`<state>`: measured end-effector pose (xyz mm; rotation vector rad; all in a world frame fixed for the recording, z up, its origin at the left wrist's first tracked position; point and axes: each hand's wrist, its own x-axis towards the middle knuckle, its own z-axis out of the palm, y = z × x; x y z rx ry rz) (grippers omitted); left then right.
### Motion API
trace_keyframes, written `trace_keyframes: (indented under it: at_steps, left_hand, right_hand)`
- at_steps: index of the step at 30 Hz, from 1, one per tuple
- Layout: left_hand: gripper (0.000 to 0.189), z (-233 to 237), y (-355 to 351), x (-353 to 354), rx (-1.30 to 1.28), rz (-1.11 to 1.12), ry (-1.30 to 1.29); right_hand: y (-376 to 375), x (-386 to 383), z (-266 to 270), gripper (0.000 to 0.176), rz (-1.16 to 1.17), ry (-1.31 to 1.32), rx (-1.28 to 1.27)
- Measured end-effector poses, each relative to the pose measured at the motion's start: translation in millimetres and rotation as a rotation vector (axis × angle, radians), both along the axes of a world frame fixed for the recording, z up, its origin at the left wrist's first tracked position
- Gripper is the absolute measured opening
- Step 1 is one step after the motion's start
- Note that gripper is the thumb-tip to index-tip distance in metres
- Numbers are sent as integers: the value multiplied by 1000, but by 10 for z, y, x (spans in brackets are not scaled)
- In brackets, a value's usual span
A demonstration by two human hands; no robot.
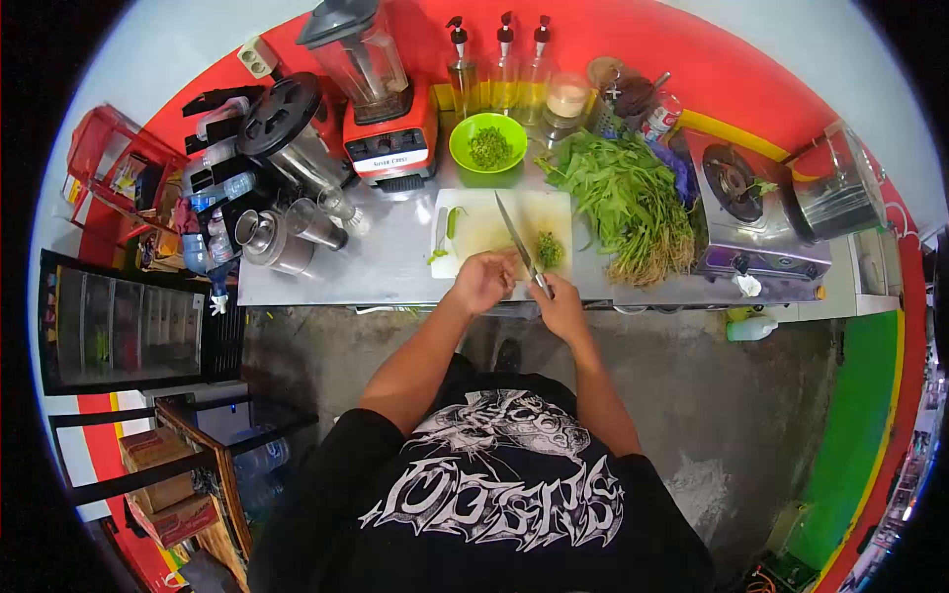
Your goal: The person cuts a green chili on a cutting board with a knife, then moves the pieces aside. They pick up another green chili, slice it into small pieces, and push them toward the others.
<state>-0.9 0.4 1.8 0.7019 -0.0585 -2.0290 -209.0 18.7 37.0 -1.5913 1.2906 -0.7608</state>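
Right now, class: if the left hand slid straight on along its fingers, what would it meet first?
Probably the long steel knife in the right hand: the left hand points its fingers across the white cutting board towards it. One view leaves their heights unclear.

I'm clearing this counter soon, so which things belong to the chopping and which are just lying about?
In the job: knife, cutting board, chopped herbs, lime-green bowl, perhaps leafy greens.

Apparently just lying about: red-based blender, pump bottles, gas stove.
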Motion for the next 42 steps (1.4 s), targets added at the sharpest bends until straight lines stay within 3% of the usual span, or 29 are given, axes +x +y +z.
trace_keyframes:
  at_steps: [4,7,9,10,12,16,18,20,24,32,34,36,42]
  left_hand:
    - [48,-3,100,1,36,38,157]
    - [51,80,142,3,-46,25,252]
    - [56,154,144,-48,-159,-38,-462]
    - [56,180,175,-84,-157,-39,-462]
    - [65,224,241,-163,-801,2,-1437]
    - [70,473,289,-240,-1070,-13,-1658]
    - [69,533,307,-262,-1087,-51,-1666]
    - [68,515,310,-261,-1162,-137,-1816]
    - [71,456,242,-245,-1207,-266,-1820]
    - [65,462,125,-235,-1196,-173,-1937]
    - [63,407,88,-215,-1154,-215,-1935]
    - [74,346,43,-191,-1084,-224,-1976]
    - [65,251,-69,-71,-980,-263,-2047]
  right_hand:
    - [6,5,-104,29,1,67,28]
    - [10,-30,-161,28,-124,195,-102]
    - [-19,-50,-84,29,-112,249,-109]
    - [-16,-53,30,30,-100,305,-116]
    - [-3,-29,134,31,-103,335,-133]
    - [-27,-18,135,28,-31,474,-188]
    - [-20,-19,141,29,19,472,-276]
    - [-6,-32,199,29,17,467,-262]
    - [-15,-64,239,29,35,468,-216]
    - [-32,-153,450,27,31,479,-136]
    - [-12,-157,480,26,26,484,-186]
    - [-14,-166,502,26,38,525,-176]
    - [29,-221,601,28,29,471,-161]
